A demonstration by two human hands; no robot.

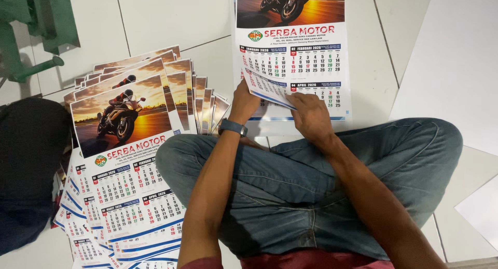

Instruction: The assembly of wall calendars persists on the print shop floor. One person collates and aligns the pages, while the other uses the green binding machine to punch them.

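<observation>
1. Left hand (244,100): fingers curled, pinching the lower-left corner of the lifted bottom edge of a glossy paper wall calendar sheet (293,51) w/ a motorbike sunset photo on top and month grids below. A dark wristwatch (232,127) sits on the wrist.
2. Right hand (311,116): knuckles up, fingers bent onto the same lifted edge, just right of the left hand. Grip from below not visible; thumb side hidden.
3. Sheet pos.: flat on the white tiled floor (171,15), directly ahead of both hands; only its bottom edge is raised, approx. between the two hands.
4. Fanned stack of identical calendar sheets (124,160): on the floor to the left of the left forearm, well apart from the hands.
5. Blue denim jeans (311,181): crossed legs below both hands; forearms rest over them.
6. White boards (456,56): floor, right of the right hand.
7. Green metal frame (31,30): far upper left, beyond the stack.
</observation>
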